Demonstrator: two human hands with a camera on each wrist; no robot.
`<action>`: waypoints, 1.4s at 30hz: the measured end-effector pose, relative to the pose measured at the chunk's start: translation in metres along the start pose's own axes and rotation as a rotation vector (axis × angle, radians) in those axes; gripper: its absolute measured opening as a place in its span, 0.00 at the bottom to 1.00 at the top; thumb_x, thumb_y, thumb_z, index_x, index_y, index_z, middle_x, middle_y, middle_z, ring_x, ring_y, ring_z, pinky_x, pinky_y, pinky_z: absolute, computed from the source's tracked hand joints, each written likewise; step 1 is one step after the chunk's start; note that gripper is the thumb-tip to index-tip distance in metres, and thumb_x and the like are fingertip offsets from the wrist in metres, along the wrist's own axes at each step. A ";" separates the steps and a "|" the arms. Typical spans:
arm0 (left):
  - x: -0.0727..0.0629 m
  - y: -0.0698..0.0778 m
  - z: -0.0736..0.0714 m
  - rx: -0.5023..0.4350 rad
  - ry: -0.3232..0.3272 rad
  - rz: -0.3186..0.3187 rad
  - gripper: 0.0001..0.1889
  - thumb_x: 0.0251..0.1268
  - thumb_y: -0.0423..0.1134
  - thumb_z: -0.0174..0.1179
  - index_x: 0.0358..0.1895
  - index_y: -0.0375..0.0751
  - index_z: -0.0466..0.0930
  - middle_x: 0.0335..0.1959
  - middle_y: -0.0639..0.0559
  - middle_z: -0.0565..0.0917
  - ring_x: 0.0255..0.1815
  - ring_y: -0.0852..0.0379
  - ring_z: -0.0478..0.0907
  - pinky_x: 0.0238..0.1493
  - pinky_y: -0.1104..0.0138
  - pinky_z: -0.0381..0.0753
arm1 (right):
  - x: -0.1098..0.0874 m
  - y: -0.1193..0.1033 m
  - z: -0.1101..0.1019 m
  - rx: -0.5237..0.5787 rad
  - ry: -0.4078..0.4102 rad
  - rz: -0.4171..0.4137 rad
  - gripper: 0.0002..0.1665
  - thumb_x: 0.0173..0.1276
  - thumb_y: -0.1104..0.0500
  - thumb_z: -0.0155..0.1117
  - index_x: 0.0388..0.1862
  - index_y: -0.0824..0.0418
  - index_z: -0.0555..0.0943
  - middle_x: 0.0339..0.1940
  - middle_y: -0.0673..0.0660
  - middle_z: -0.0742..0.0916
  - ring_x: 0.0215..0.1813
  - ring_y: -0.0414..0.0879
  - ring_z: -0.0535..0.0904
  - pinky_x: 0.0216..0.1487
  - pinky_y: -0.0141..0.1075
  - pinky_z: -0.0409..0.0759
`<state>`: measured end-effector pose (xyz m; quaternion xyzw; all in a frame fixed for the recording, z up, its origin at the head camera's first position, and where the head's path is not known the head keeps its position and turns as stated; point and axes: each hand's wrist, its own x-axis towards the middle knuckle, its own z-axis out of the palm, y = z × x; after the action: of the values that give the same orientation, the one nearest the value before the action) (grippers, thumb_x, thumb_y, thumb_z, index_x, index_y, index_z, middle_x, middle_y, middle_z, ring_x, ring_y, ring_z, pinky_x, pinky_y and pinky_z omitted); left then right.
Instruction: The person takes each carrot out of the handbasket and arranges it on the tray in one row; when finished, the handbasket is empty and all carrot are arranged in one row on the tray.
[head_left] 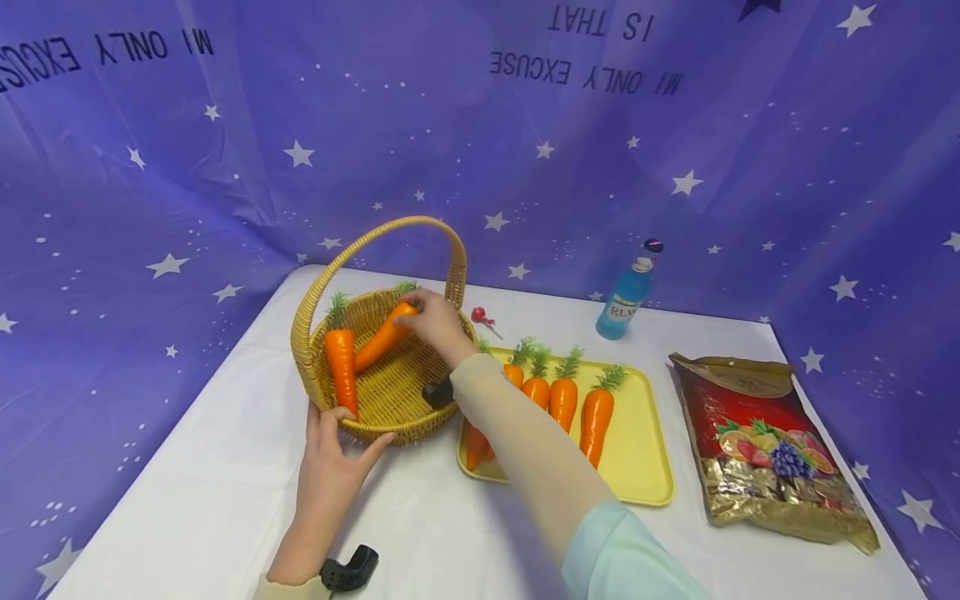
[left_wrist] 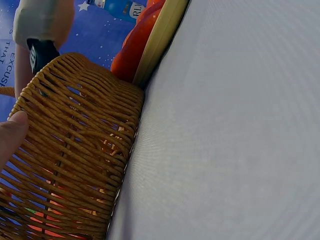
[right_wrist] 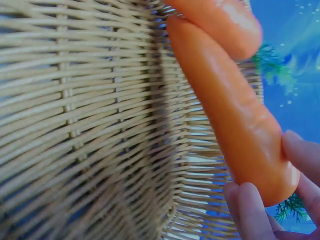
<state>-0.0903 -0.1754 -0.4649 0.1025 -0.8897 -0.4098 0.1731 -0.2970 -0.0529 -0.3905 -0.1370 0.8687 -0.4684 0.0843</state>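
A wicker basket with a tall arched handle stands at the left of the table. My left hand grips its near rim, fingers at the edge and thumb spread along the front; the left wrist view shows a fingertip on the woven rim. Inside the basket, my right hand holds a carrot by its thick leafy end. Fingers and thumb lie on either side of that carrot in the right wrist view, its tip slanting down to the left. Another carrot leans against the basket's left side, greens up.
Right of the basket, a yellow tray bears several carrots, partly hidden by my right forearm. A red lollipop lies behind it. Farther back stands a blue bottle. A red and gold candy bag lies at the right edge.
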 end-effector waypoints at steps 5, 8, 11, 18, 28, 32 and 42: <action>0.000 0.000 -0.001 -0.009 -0.010 -0.017 0.35 0.49 0.54 0.74 0.50 0.42 0.61 0.76 0.33 0.39 0.72 0.31 0.50 0.62 0.41 0.63 | -0.004 0.001 -0.015 0.029 0.021 -0.016 0.24 0.63 0.54 0.70 0.58 0.55 0.80 0.50 0.57 0.83 0.43 0.47 0.79 0.38 0.35 0.80; 0.000 0.000 -0.001 -0.008 -0.011 -0.019 0.35 0.49 0.54 0.74 0.50 0.41 0.61 0.76 0.33 0.39 0.72 0.30 0.50 0.62 0.40 0.63 | -0.009 0.002 -0.026 0.043 0.041 -0.027 0.23 0.62 0.54 0.71 0.57 0.54 0.80 0.50 0.58 0.83 0.46 0.48 0.79 0.40 0.35 0.80; 0.000 0.000 -0.001 -0.009 -0.014 -0.015 0.35 0.49 0.54 0.74 0.50 0.41 0.61 0.76 0.32 0.39 0.72 0.30 0.50 0.63 0.40 0.62 | -0.018 0.004 -0.037 0.049 0.049 -0.041 0.24 0.62 0.53 0.71 0.57 0.52 0.80 0.52 0.56 0.82 0.49 0.48 0.79 0.43 0.35 0.80; -0.001 0.000 -0.002 -0.014 -0.029 -0.029 0.35 0.51 0.55 0.72 0.51 0.41 0.61 0.76 0.31 0.38 0.73 0.30 0.47 0.63 0.39 0.60 | -0.057 0.014 -0.063 0.118 0.005 -0.070 0.25 0.62 0.51 0.71 0.59 0.49 0.79 0.51 0.53 0.82 0.49 0.47 0.78 0.42 0.40 0.82; 0.001 0.001 -0.001 -0.026 -0.039 -0.032 0.35 0.52 0.55 0.72 0.52 0.41 0.60 0.76 0.31 0.36 0.73 0.30 0.44 0.63 0.38 0.59 | -0.123 0.048 -0.120 0.217 0.027 -0.061 0.27 0.61 0.49 0.71 0.60 0.50 0.79 0.53 0.53 0.82 0.47 0.50 0.81 0.49 0.49 0.80; 0.002 0.000 -0.002 -0.024 -0.032 -0.036 0.36 0.51 0.55 0.72 0.52 0.41 0.60 0.76 0.33 0.36 0.73 0.31 0.44 0.62 0.38 0.61 | -0.143 0.064 -0.148 0.223 0.069 -0.006 0.29 0.61 0.48 0.71 0.61 0.50 0.78 0.54 0.54 0.81 0.49 0.52 0.81 0.51 0.50 0.79; 0.001 0.004 0.000 -0.028 -0.033 -0.022 0.35 0.52 0.52 0.72 0.53 0.41 0.60 0.76 0.34 0.38 0.72 0.29 0.48 0.59 0.36 0.62 | -0.186 0.108 -0.205 0.211 0.096 0.021 0.30 0.64 0.51 0.69 0.63 0.58 0.75 0.56 0.61 0.80 0.50 0.56 0.80 0.52 0.49 0.79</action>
<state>-0.0911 -0.1737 -0.4618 0.1033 -0.8855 -0.4256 0.1552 -0.1946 0.2252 -0.3655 -0.0960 0.8191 -0.5623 0.0615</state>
